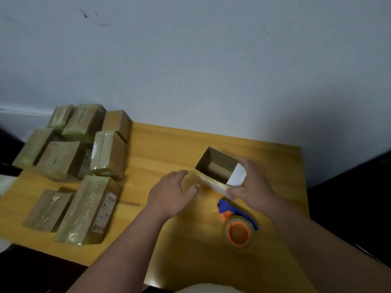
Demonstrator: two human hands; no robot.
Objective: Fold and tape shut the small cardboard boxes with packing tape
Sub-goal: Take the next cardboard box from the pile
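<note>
Yellow wooden table, grey wall

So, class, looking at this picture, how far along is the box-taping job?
Done: a pile of taped brown cardboard boxes sits at the left of the yellow wooden table. In hand: the right hand grips an open-topped small cardboard box; the left hand hovers open beside it. Left: closing and taping it; the blue-and-orange tape dispenser lies untouched.

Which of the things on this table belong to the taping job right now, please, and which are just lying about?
In use:
open box, gripped by the right hand
left hand, open, beside the box
tape dispenser, near the right forearm

Lying about:
taped boxes, piled at the table's left
thin strip beside them
</note>
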